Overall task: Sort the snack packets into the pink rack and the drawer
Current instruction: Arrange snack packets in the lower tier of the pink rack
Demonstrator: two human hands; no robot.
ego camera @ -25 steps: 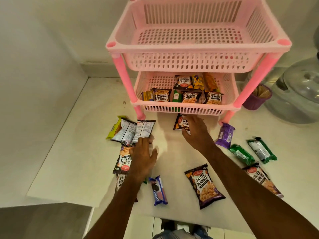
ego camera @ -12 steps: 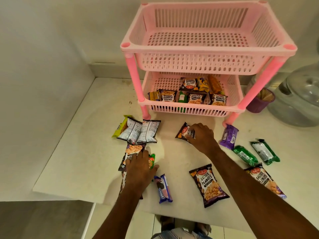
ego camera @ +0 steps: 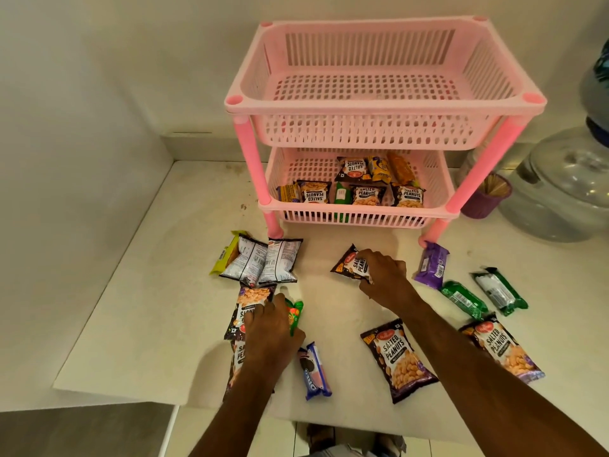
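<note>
A two-tier pink rack (ego camera: 389, 103) stands at the back of the white counter; its top basket holds nothing, its lower basket (ego camera: 362, 214) holds several snack packets. My right hand (ego camera: 384, 275) grips a dark salted-peanuts packet (ego camera: 347, 263) lying on the counter in front of the rack. My left hand (ego camera: 272, 328) rests on another peanuts packet (ego camera: 247, 306) with its fingers touching a green packet (ego camera: 295, 313). Loose packets lie around: two white-backed ones (ego camera: 263, 263), a blue Oreo pack (ego camera: 313, 371), a peanuts packet (ego camera: 397, 359), a purple bar (ego camera: 431, 265), two green packs (ego camera: 484, 296). No drawer is in view.
A wall closes the left side. A purple cup of sticks (ego camera: 487, 199) and a large clear water jar (ego camera: 563, 189) stand right of the rack. Another peanuts packet (ego camera: 502, 346) lies at the right. The counter's front edge (ego camera: 131, 395) runs just below my forearms.
My right hand has drawn back from under the rack and closed on the peanuts packet. My left hand slid down from the white-backed packets onto the peanuts and green packets.
</note>
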